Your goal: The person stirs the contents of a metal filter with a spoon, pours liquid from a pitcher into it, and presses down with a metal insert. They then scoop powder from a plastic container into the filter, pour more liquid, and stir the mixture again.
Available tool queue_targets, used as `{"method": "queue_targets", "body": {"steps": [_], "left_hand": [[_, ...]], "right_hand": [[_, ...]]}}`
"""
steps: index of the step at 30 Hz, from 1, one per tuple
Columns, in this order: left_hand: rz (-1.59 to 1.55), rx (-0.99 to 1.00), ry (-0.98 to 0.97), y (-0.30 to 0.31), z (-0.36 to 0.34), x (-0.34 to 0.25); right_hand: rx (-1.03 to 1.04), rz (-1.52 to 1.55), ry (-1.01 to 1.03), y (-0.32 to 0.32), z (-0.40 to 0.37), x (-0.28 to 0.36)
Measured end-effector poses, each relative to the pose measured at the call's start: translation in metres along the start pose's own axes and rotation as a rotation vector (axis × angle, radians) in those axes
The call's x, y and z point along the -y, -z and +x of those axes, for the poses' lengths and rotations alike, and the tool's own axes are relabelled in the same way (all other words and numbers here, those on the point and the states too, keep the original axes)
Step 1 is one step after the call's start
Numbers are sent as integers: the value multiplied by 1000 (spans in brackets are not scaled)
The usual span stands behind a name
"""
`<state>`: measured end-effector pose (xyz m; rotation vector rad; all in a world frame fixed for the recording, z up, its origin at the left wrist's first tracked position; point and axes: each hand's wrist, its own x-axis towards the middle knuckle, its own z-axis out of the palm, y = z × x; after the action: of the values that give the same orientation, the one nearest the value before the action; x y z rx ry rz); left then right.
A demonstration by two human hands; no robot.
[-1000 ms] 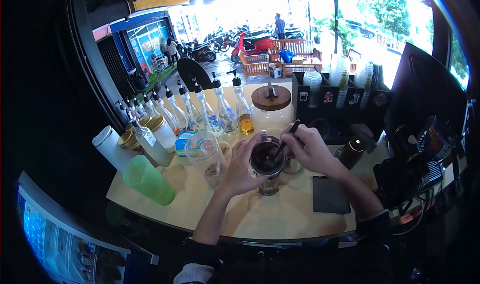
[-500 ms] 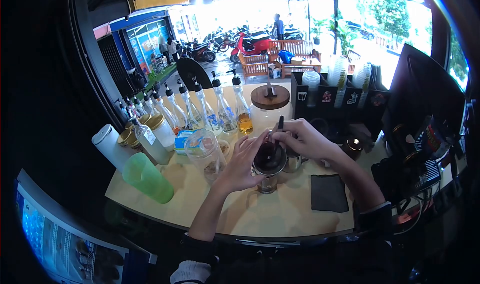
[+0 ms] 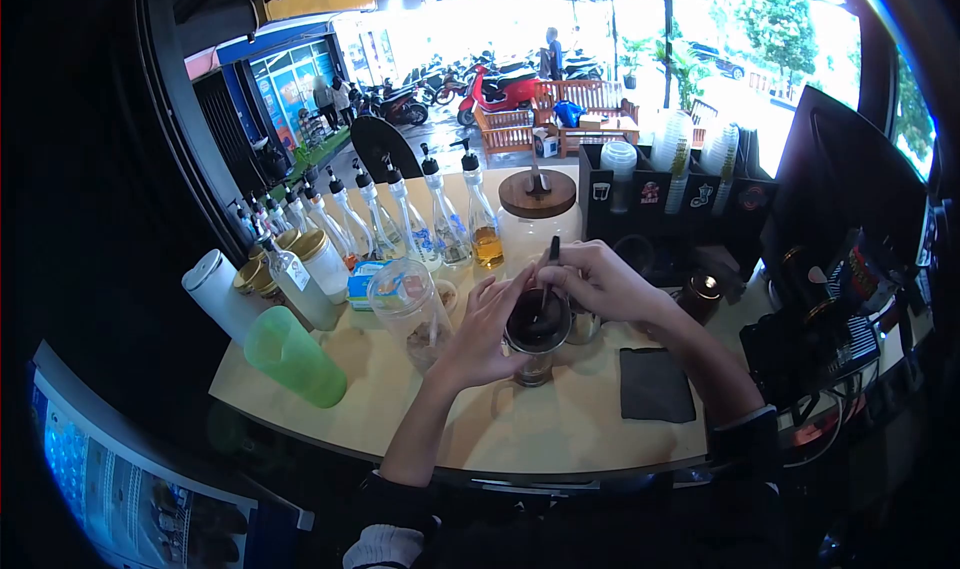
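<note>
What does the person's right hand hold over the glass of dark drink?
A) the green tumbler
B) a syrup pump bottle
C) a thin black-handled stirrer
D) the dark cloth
C: the right hand pinches a thin black-handled stirrer that dips into the glass of dark drink, which the left hand grips by its side.

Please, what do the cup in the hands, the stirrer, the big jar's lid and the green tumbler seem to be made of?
Cup: likely clear glass; its lower part looks see-through and shiny.
Stirrer: black handle, maybe plastic; too small to tell.
Lid: apparently wood, brown and matte.
Tumbler: probably plastic, frosted translucent green.
</note>
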<state>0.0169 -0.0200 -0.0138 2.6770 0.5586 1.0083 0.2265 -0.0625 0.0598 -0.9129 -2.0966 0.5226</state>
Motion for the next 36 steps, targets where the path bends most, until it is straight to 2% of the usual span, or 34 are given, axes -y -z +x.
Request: {"method": "queue_targets", "body": {"steps": [3, 4, 7, 8, 9, 11, 15, 16, 17, 19, 20, 24, 26, 29, 31, 36], "left_hand": [[-24, -8, 12, 0, 0, -1], [-38, -4, 17, 0, 0, -1], [-34, -6, 16, -1, 3, -2], [-36, -4, 12, -2, 3, -2], [-36, -9, 22, -3, 3, 0], [-35, -16, 36, -2, 2, 1], [-22, -32, 30, -1, 3, 0], [-18, -36, 34, -2, 3, 0], [-21, -33, 33, -4, 4, 1], [-61, -76, 59, -6, 3, 3], [-62, -74, 59, -7, 2, 4], [-115, -122, 171, -12, -1, 10], [-157, -127, 233, -16, -3, 14], [-220, -156, 246, -18, -2, 18], [-361, -147, 302, -15, 0, 15], [-349, -165, 308, -21, 0, 16]], "right_hand": [[-30, -2, -83, 6, -3, -6], [-25, 32, -23, 5, -4, -4], [12, 3, -26, -5, -7, -9], [-31, -28, 59, -8, -7, -14], [-33, -29, 58, -7, -8, -12], [-194, 43, -66, -4, -10, -6], [-134, 74, -19, -8, -16, -9], [-147, -21, 68, -11, -16, -13], [-149, -21, 64, -13, -16, -17], [-298, 24, 68, -15, -16, -23], [-291, 43, -27, -13, -17, -21], [-285, 64, -124, -17, -22, -19], [-345, 122, -189, -20, -22, -16], [-422, 193, -133, -23, -22, -28], [-439, 273, -171, -21, -25, -30], [-485, 393, -193, -20, -26, -35]]}}
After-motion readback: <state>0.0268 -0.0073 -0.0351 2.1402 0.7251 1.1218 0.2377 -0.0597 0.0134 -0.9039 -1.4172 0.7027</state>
